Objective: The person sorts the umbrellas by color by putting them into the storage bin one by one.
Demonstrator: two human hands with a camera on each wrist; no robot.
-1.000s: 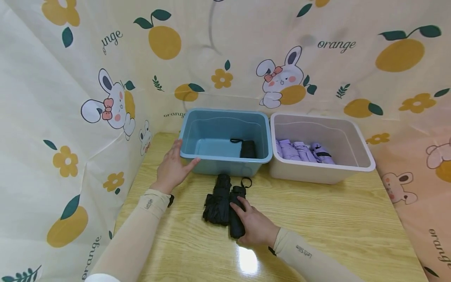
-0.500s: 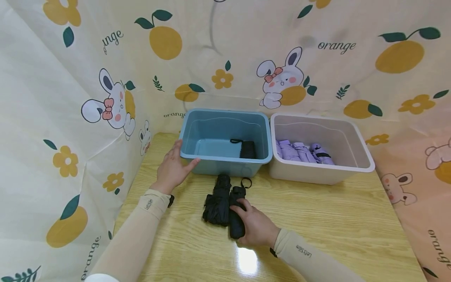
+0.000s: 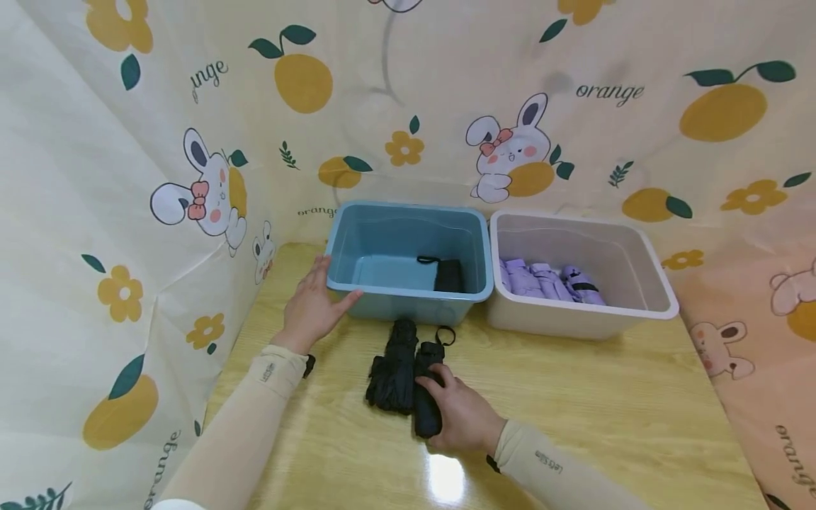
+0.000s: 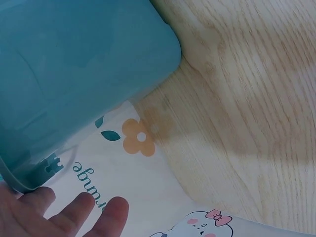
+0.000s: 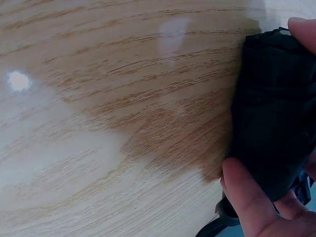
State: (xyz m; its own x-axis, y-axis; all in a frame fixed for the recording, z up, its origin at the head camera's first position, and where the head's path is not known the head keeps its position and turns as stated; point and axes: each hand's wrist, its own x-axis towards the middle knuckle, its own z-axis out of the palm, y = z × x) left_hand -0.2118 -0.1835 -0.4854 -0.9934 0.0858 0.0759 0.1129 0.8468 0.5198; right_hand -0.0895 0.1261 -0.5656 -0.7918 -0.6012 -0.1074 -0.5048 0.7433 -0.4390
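Observation:
A black folded umbrella lies on the table with its strap loop toward the bins. My right hand grips its body from the right. In the right wrist view the fingers curl against the side of this black umbrella. Close to its left lies a second black umbrella, its cloth bunched loosely. My left hand, fingers spread, rests at the front left corner of the blue bin. The left wrist view shows loosely spread fingers at that bin's rim.
Inside the blue bin is a black item with a wrist loop. A beige bin stands directly to its right, holding several purple folded umbrellas. Printed cloth hangs behind and to the sides of the wooden table.
My right fingers have curled a little more over the black umbrella. The head view has tilted slightly, so the scene sits lower. The left hand stays at the blue bin.

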